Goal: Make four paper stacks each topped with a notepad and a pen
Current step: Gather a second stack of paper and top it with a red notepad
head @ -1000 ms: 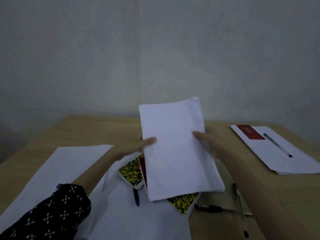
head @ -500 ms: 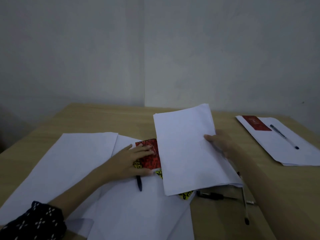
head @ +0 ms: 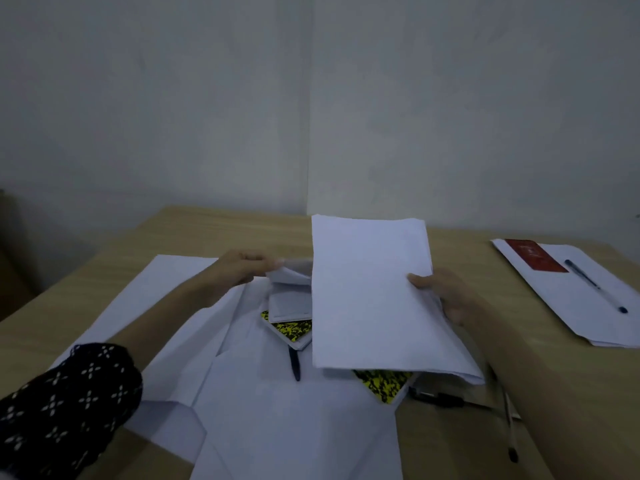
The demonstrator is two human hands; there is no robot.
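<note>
My right hand (head: pixel 446 296) grips a sheaf of white paper (head: pixel 370 292) by its right edge, held tilted above the table's middle. My left hand (head: pixel 242 268) pinches a small notepad (head: pixel 290 303) at its top; only its white pages show. Under these lie two yellow-and-black notepads (head: pixel 291 332) (head: pixel 384 384), the second partly hidden by the sheaf. A black pen (head: pixel 294 365) lies below the first. At the far right a paper stack (head: pixel 571 306) carries a red notepad (head: pixel 535 259) and a pen (head: pixel 592 285).
Loose white sheets (head: pixel 156 299) spread over the left and front of the wooden table (head: pixel 207 226). Two more pens (head: pixel 436 398) (head: pixel 509 431) lie on the wood by my right forearm. A grey wall stands right behind the table.
My left hand let go of the sheaf, went to the red notepad and lifted it up and back. The sheaf has shifted right and stands more upright in my right hand.
</note>
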